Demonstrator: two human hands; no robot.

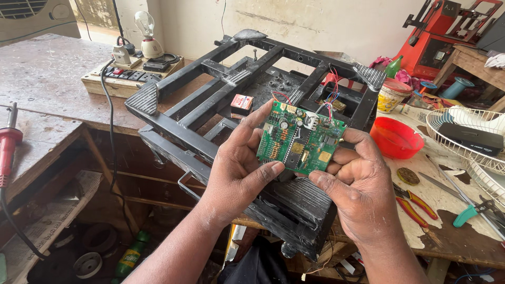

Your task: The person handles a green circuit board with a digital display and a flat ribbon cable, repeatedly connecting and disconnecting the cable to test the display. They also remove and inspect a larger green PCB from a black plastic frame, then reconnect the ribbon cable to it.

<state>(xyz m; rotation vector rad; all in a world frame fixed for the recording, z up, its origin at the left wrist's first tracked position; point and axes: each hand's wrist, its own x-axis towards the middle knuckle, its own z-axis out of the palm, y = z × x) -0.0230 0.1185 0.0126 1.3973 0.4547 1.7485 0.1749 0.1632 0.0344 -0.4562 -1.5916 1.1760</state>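
Green and crowded with small parts, a circuit board [301,138] sits near the middle of the scene, held up between both hands above a black metal frame [236,94]. The left hand [239,168] grips the board's left edge, thumb across the near corner and fingers behind the far side. The right hand [355,189] holds the right edge, thumb pressed on the near right corner, fingers curled behind. Both hands are closed on the board, which tilts slightly with its component side facing the camera. Red, blue and black wires [330,89] run from the board's far edge into the frame behind it.

The frame lies across a worn wooden bench [47,79], its ribbed foot pads at the corners. A small red-and-white box [241,102] rests inside the frame, just left of the board. Far left, a switchboard [126,73] carries a bare light bulb [145,26]. A red-handled soldering iron [6,150] lies at the left edge. To the right of the hands stand a red plastic bowl [395,138], a round tin [393,94] beyond it, and red-handled pliers [415,202] near the right wrist. A white wire fan guard [468,131] lies at the far right, with a teal-handled tool [468,213] close by.
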